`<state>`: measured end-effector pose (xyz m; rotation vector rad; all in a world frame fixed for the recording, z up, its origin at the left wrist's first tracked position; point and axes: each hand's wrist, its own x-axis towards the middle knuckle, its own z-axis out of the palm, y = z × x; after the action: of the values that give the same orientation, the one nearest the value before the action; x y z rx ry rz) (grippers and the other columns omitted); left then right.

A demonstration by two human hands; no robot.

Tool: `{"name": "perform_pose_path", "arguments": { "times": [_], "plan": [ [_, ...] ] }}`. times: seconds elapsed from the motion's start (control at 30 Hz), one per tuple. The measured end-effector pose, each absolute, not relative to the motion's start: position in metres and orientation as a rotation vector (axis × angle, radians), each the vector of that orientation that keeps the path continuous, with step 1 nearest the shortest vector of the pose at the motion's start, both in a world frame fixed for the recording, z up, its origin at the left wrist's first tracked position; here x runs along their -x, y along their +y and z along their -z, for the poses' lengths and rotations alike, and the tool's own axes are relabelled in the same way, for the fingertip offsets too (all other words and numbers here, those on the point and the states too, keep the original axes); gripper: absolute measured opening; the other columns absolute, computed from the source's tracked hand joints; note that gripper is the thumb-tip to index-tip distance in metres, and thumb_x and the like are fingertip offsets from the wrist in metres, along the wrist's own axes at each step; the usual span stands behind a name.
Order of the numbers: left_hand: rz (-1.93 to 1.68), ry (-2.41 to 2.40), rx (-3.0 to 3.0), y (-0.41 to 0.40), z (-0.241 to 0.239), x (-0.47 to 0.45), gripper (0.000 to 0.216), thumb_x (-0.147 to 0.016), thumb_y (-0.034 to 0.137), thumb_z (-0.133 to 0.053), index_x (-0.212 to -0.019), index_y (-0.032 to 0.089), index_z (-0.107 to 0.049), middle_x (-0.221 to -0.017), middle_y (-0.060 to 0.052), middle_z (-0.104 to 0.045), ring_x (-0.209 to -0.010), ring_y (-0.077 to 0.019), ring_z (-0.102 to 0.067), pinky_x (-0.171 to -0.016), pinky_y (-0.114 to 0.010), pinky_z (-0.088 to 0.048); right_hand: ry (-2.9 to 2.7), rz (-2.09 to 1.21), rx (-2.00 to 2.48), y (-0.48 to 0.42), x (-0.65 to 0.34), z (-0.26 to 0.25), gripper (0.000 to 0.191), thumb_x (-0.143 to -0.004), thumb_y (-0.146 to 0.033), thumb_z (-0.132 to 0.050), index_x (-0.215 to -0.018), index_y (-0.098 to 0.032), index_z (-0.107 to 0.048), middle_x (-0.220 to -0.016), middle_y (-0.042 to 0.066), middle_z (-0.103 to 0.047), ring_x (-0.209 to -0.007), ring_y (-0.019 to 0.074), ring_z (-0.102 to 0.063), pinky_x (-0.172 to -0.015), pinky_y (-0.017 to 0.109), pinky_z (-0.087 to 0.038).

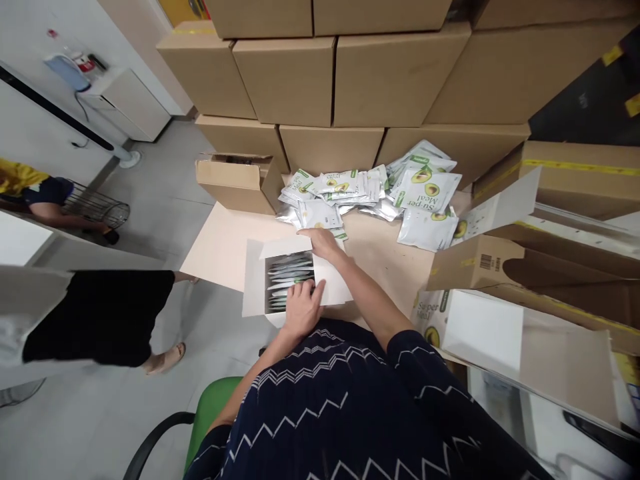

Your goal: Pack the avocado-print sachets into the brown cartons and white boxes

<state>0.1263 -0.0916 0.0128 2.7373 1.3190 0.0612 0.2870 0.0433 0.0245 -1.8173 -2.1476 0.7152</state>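
A small white open box sits on the table edge in front of me, filled with several silver sachets standing on edge. My left hand rests on the box's near side, fingers bent over the sachets and touching them. My right hand lies on the box's far right flap, fingers curled over its edge. Behind the box lies a loose pile of white and silver "Super Meal" avocado sachets.
Stacked brown cartons wall the back of the table. An open carton stands at the left, flattened cartons and a white printed box at the right. Another person's legs stand on the floor at left. A green chair is under me.
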Motion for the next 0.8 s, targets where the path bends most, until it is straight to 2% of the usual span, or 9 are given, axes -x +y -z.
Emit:
{"name": "perform_pose_path", "arguments": {
  "times": [0.07, 0.17, 0.3, 0.37, 0.47, 0.57, 0.63, 0.73, 0.8],
  "plan": [
    [-0.062, 1.367, -2.728, -0.087, -0.01, -0.105, 0.056, -0.086, 0.021, -0.053, -0.141, 0.029, -0.05, -0.123, -0.013, -0.06, -0.111, -0.031, -0.051, -0.092, -0.048, -0.039, -2.056, -0.676, 1.879, 0.037, -0.287, -0.019, 0.044, -0.094, -0.022, -0.042, -0.133, -0.028, -0.06, -0.12, 0.005, -0.069, -0.106, 0.0205, -0.062, -0.085, 0.026, -0.044],
    [-0.143, 1.537, -2.664, -0.082, -0.006, -0.063, 0.057, -0.084, 0.013, -0.05, -0.136, 0.035, -0.055, -0.126, -0.01, -0.062, -0.12, -0.0324, -0.047, -0.098, -0.052, -0.034, -1.929, -0.665, 1.971, 0.02, -0.285, -0.013, 0.053, -0.094, -0.017, -0.036, -0.144, -0.028, -0.049, -0.123, 0.006, -0.065, -0.107, 0.0211, -0.062, -0.088, 0.028, -0.046],
    [-0.333, 1.76, -2.575, -0.081, 0.003, -0.015, 0.052, -0.086, 0.01, -0.046, -0.123, 0.04, -0.065, -0.132, -0.007, -0.059, -0.128, -0.0335, -0.041, -0.102, -0.054, -0.03, -1.902, -0.647, 2.03, -0.015, -0.277, -0.013, 0.063, -0.095, -0.02, -0.033, -0.157, -0.025, -0.024, -0.124, 0.011, -0.062, -0.1, 0.023, -0.064, -0.086, 0.031, -0.048],
    [-0.453, 1.862, -2.485, -0.081, 0.009, -0.002, 0.044, -0.087, 0.014, -0.047, -0.117, 0.037, -0.069, -0.132, -0.009, -0.056, -0.129, -0.0335, -0.04, -0.104, -0.054, -0.03, -1.937, -0.626, 2.037, -0.031, -0.273, -0.014, 0.063, -0.097, -0.021, -0.03, -0.158, -0.025, -0.019, -0.122, 0.012, -0.061, -0.097, 0.0236, -0.064, -0.084, 0.033, -0.049],
    [-0.698, 2.006, -2.221, -0.084, 0.021, 0.002, 0.034, -0.085, 0.025, -0.054, -0.116, 0.028, -0.068, -0.131, -0.014, -0.052, -0.129, -0.0328, -0.041, -0.108, -0.054, -0.03, -1.957, -0.634, 2.063, -0.049, -0.269, -0.014, 0.061, -0.098, -0.022, -0.03, -0.158, -0.025, -0.021, -0.125, 0.013, -0.06, -0.095, 0.0241, -0.065, -0.082, 0.033, -0.05],
    [-1.114, 2.103, -1.644, -0.097, 0.036, -0.009, 0.042, -0.078, 0.039, -0.064, -0.116, 0.02, -0.062, -0.127, -0.016, -0.05, -0.128, -0.0319, -0.041, -0.11, -0.054, -0.029, -1.933, -0.707, 2.046, -0.057, -0.272, -0.015, 0.06, -0.098, -0.024, -0.032, -0.157, -0.026, -0.023, -0.127, 0.013, -0.059, -0.097, 0.0249, -0.065, -0.084, 0.035, -0.05],
    [-1.35, 2.013, -1.171, -0.11, 0.047, -0.019, 0.047, -0.072, 0.044, -0.07, -0.112, 0.021, -0.059, -0.122, -0.013, -0.052, -0.127, -0.031, -0.043, -0.11, -0.052, -0.032, -1.93, -0.811, 1.942, -0.057, -0.283, -0.016, 0.06, -0.099, -0.029, -0.035, -0.157, -0.024, -0.024, -0.133, 0.014, -0.056, -0.108, 0.0257, -0.063, -0.091, 0.036, -0.05],
    [-1.377, 1.847, -0.899, -0.119, 0.057, -0.029, 0.038, -0.079, 0.054, -0.058, -0.098, 0.021, -0.059, -0.101, -0.01, -0.061, -0.108, -0.0288, -0.058, -0.096, -0.051, -0.046, -2.012, -1.003, 1.694, -0.049, -0.309, -0.022, 0.061, -0.095, -0.035, -0.046, -0.154, -0.021, -0.033, -0.147, 0.013, -0.046, -0.13, 0.025, -0.05, -0.105, 0.036, -0.043],
    [-1.338, 1.743, -0.84, -0.116, 0.058, -0.029, 0.044, -0.084, 0.061, -0.044, -0.089, 0.02, -0.061, -0.089, -0.01, -0.064, -0.092, -0.0268, -0.064, -0.085, -0.048, -0.052, -2.003, -1.045, 1.601, -0.036, -0.321, -0.025, 0.053, -0.096, -0.037, -0.046, -0.146, -0.023, -0.047, -0.152, 0.011, -0.041, -0.136, 0.0233, -0.044, -0.108, 0.036, -0.041]
  ]
}}
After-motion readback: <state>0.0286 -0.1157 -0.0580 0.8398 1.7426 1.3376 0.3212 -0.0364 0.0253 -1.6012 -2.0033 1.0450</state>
